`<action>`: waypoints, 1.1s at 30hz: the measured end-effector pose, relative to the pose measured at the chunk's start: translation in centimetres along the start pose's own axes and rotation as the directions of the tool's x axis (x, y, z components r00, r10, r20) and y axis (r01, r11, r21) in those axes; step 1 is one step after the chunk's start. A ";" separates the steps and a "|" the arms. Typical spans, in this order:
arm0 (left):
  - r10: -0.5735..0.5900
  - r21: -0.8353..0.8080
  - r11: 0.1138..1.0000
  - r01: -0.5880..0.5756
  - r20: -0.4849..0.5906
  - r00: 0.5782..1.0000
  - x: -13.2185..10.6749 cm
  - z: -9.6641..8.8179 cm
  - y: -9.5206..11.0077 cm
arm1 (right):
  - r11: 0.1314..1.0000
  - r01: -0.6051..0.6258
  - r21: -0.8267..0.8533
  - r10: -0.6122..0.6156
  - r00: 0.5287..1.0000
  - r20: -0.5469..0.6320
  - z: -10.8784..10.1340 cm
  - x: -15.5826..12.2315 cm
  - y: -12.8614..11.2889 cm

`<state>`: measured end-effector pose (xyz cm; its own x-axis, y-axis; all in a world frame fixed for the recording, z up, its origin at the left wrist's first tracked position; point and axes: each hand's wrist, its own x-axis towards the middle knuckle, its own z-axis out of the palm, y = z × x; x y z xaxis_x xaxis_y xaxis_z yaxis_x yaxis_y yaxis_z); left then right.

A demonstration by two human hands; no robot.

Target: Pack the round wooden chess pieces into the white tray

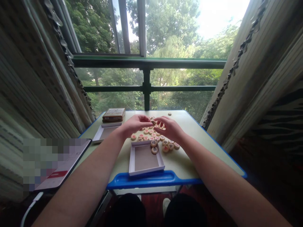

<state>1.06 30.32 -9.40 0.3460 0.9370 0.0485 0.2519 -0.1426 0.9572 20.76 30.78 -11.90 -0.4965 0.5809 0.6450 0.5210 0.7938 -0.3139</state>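
My left hand [136, 123] pinches a round wooden Chinese chess piece [153, 122] between thumb and fingers above the table. Close on its right, my right hand [170, 127] is held with thumb and fingers apart; whether a fingertip touches the piece is hard to see. Beneath both hands lies a loose spread of chess pieces [146, 131] with red or black characters, partly hidden by the fingers. Nearer me is a shallow white box tray [131, 159], with two black-lettered pieces [154, 150] in its upper right corner.
A second shallow box part [97, 135] lies at the left, beside a stacked pair of flat boxes [114, 114]. One lone piece [169, 113] sits near the table's far edge. A tablet-like device [68, 164] stands at the left. Blue trim [144, 179] edges the table [189, 157].
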 end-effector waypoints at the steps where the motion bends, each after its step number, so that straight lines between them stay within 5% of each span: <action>1: -0.003 0.008 1.000 0.003 -0.003 1.000 0.0 0.0 0.0 | 1.000 -0.005 0.005 0.005 1.000 0.000 -0.1 0.0 -0.1; 18: 0.018 -0.002 1.000 -0.018 0.065 0.998 0.1 -0.1 -0.3 | 0.999 0.028 0.027 -0.027 0.999 -0.018 -0.1 0.1 -0.9; 24: -0.074 0.288 0.956 0.052 0.065 0.995 0.0 -0.7 -0.5 | 0.995 -0.064 0.073 0.055 0.991 0.121 -2.5 0.6 -1.5; 29: -0.099 0.502 0.863 -0.060 0.285 0.953 -0.1 -0.8 -0.9 | 0.995 -0.100 0.026 0.077 0.887 0.455 -4.5 0.4 -2.8; 33: -0.113 0.565 0.821 -0.086 0.308 0.945 0.1 -0.8 -1.2 | 0.985 -0.170 -0.033 0.148 0.727 0.670 -4.5 -0.2 -4.0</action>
<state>0.09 30.82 -10.37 0.5766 0.8031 -0.1503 0.6877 -0.3777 0.6200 21.90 26.71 -7.68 -0.7491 0.6609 -0.0447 0.6208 0.6768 -0.3958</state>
